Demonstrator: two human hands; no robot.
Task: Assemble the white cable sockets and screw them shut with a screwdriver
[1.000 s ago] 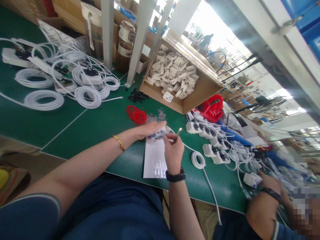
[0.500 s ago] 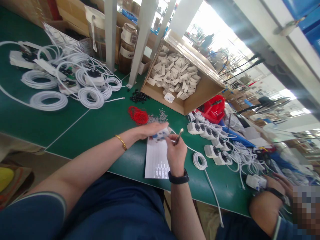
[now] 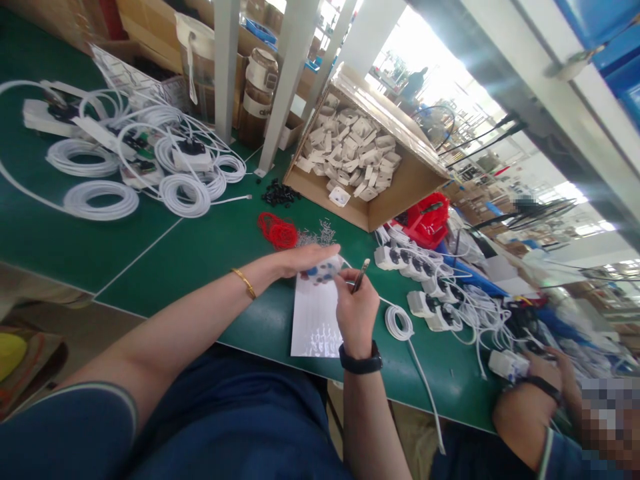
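My left hand (image 3: 315,257) is closed round a small white plastic housing (image 3: 330,268) with blue and dark round spots on its face. Against the housing's right side are the fingertips of my right hand (image 3: 357,300). That hand also grips slim metal tweezers (image 3: 361,275), their shiny end pointing up and away from the housing. What the right fingertips pinch at the housing is too small to make out. Beneath both hands lies a glossy white sheet (image 3: 313,327). From near the housing, a white cable (image 3: 399,323) runs right into a small coil.
Beyond my hands lie red wires (image 3: 277,231), small metal screws (image 3: 326,231) and black parts (image 3: 280,193). A cardboard box (image 3: 370,210) holds white housings. Coiled white cables (image 3: 100,200) lie left; white units (image 3: 425,303) stand right, near a co-worker's hand (image 3: 543,370).
Both my hands keep almost the same pose on the housing, with a slight turn of the right wrist. At the right, the co-worker's hands have shifted a little.
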